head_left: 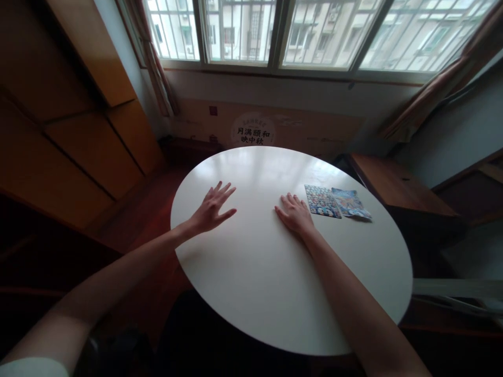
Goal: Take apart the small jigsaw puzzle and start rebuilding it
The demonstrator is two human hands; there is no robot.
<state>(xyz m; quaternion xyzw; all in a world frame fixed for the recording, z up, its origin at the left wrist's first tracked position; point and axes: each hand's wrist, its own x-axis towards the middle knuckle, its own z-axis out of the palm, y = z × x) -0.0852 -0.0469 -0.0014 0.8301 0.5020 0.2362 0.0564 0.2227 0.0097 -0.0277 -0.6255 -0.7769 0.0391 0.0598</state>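
Daylight Falls on White Table [251, 277], Nothing in Grip

L hand [214, 208], palm down at the table's left side, holds nothing; fingers fan wide, thumb well out. Whether its palm rests on the surface or hovers just over it, can't tell. R hand [295, 214], also palm down and w/o a load, lies near mid-table, fingers only lightly parted, thumb angled inward. Just to its right sits a densely patterned printed card [323, 201], flat on the tabletop; whether little finger and card touch, can't tell. Next to the card, farther right, lies a blue-toned printed packet [351, 203], poss. a leaflet, its near edge looking wrinkled.

Step in hand, by the look of it: a ready pose, w/ neither printed item taken up. Picking up the card would call for a short R-hand shift to the right, then a fingertip pinch at a corner, b/c a thin sheet lying flush prob. offers little to grab. The packet's uneven edge looks easier to catch. L hand, well apart from both, would need to cross the table to help.

Behind: barred window [277, 36] and a banner [253, 133] w/ Chinese lettering.
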